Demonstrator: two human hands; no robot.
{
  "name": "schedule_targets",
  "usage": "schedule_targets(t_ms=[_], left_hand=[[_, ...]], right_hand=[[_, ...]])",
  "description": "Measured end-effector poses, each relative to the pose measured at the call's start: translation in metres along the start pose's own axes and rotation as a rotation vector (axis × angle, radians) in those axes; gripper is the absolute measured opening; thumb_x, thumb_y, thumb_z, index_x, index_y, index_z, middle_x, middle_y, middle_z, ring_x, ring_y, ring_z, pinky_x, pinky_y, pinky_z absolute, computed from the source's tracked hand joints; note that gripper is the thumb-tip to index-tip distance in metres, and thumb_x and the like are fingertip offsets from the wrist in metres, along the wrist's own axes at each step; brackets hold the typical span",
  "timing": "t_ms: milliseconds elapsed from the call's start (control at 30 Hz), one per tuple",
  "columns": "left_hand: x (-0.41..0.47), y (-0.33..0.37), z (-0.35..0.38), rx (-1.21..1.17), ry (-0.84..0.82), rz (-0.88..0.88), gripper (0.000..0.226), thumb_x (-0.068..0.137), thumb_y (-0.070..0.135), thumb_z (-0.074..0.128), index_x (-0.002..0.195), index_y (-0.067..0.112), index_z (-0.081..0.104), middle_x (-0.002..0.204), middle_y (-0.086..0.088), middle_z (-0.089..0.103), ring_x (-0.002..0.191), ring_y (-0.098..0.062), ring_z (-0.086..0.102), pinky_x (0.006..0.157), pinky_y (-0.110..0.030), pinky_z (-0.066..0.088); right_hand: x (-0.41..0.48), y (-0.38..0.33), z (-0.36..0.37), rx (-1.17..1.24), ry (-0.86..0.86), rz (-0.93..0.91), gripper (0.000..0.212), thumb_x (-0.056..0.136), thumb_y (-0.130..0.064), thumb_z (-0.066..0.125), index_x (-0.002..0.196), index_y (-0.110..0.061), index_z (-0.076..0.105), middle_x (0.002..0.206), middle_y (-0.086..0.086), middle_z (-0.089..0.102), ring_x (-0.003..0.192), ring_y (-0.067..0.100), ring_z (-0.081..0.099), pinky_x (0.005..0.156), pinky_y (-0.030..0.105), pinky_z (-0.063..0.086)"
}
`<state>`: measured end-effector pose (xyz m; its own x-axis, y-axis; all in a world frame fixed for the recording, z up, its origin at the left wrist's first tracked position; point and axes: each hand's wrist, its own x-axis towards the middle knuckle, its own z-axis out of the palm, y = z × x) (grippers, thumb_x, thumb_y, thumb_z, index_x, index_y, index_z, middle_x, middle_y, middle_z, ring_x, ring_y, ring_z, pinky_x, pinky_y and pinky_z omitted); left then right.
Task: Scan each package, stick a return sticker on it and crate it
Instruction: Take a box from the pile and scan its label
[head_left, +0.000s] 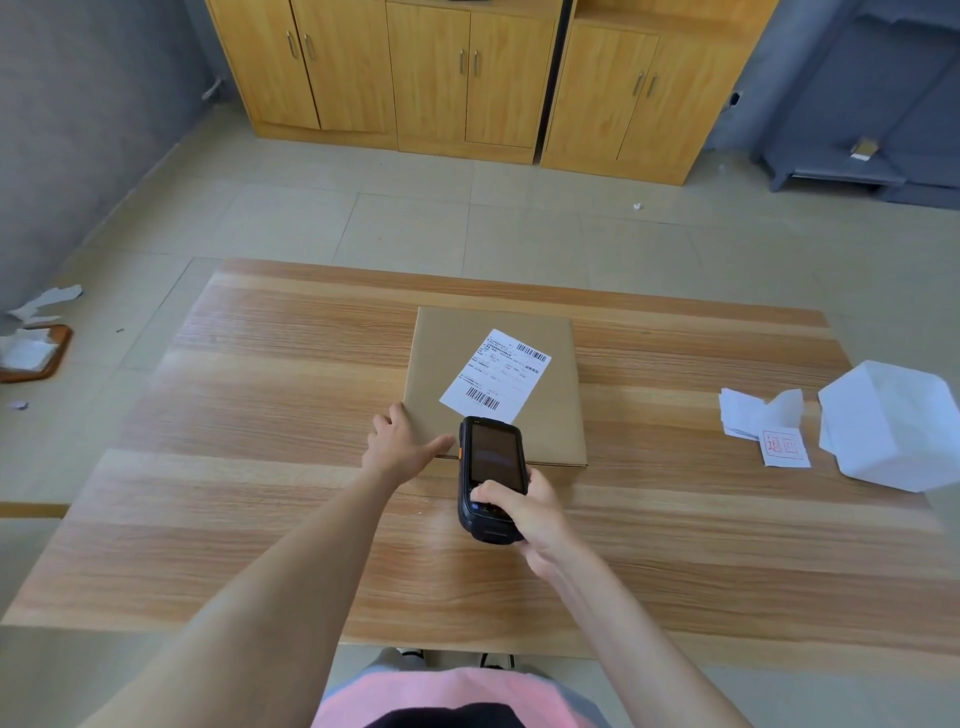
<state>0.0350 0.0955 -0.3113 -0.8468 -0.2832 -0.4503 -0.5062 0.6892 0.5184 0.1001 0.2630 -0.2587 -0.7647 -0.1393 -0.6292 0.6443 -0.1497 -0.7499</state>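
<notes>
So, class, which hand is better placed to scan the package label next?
The right hand: it grips the scanner, pointed at the label; the left hand only rests on the package corner.

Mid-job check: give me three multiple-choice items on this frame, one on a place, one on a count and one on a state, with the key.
1. Where do the stickers lie?
A) on the table, right of the package
B) on top of the package
C) under the scanner

2. How many barcodes show on the package's label?
A) one
B) two
C) four

3. What is the left hand doing?
A) lifting the package
B) holding a sticker
C) resting flat on the package's near left corner

Key:
1 A, they lie on the wood, apart from the package.
2 B, one is near the label's far edge and one near its near edge.
3 C, its fingers lie straight on the package while the right hand holds the scanner.
</notes>
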Motion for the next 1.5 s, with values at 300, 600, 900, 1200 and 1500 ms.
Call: schedule_targets(t_ms=[300, 600, 900, 1200, 1500], left_hand=[[0.002, -0.001, -0.001, -0.017, -0.018, -0.011, 0.093, 0.074, 0.057, 0.069, 0.141, 0.011, 0.023, 0.132, -0.012, 0.036, 0.125, -0.032, 0.038, 0.1, -0.047, 0.036], [0.003, 0.006, -0.003, 0.057, -0.032, -0.023, 0.086, 0.076, 0.055, 0.068, 0.136, 0.007, 0.028, 0.133, -0.013, 0.036, 0.124, -0.032, 0.041, 0.101, -0.045, 0.039], [0.003, 0.01, -0.003, 0.093, -0.054, -0.051, 0.085, 0.077, 0.055, 0.067, 0.134, 0.005, 0.029, 0.133, -0.013, 0.036, 0.121, -0.032, 0.045, 0.101, -0.047, 0.04], [0.002, 0.013, -0.003, 0.116, -0.042, -0.056, 0.081, 0.079, 0.054, 0.066, 0.134, 0.006, 0.03, 0.132, -0.012, 0.038, 0.121, -0.032, 0.046, 0.098, -0.045, 0.041], [0.0, 0.012, -0.004, 0.112, -0.041, -0.049, 0.083, 0.079, 0.055, 0.065, 0.136, 0.007, 0.028, 0.133, -0.013, 0.037, 0.122, -0.033, 0.044, 0.098, -0.045, 0.04]], right_hand=[[0.011, -0.004, -0.017, 0.059, 0.185, -0.067, 0.05, 0.071, 0.0, 0.076, 0.112, -0.008, 0.05, 0.099, 0.008, 0.064, 0.087, 0.022, 0.062, 0.078, 0.035, 0.051], [0.026, -0.025, -0.107, -0.153, 0.411, -0.171, 0.066, 0.073, 0.001, 0.075, 0.125, -0.009, 0.036, 0.105, 0.005, 0.054, 0.09, 0.018, 0.054, 0.075, 0.031, 0.043], [0.035, 0.026, -0.151, -0.213, 0.573, -0.068, 0.093, 0.072, 0.001, 0.076, 0.145, -0.014, 0.02, 0.129, 0.013, 0.046, 0.113, 0.03, 0.049, 0.097, 0.043, 0.043], [0.032, 0.051, -0.175, -0.324, 0.608, -0.009, 0.091, 0.072, 0.002, 0.076, 0.143, -0.008, 0.02, 0.124, 0.014, 0.049, 0.108, 0.029, 0.051, 0.087, 0.035, 0.04], [0.043, 0.055, -0.172, -0.477, 0.703, 0.084, 0.063, 0.068, -0.012, 0.081, 0.113, -0.008, 0.038, 0.113, 0.014, 0.055, 0.099, 0.032, 0.053, 0.083, 0.04, 0.046]])
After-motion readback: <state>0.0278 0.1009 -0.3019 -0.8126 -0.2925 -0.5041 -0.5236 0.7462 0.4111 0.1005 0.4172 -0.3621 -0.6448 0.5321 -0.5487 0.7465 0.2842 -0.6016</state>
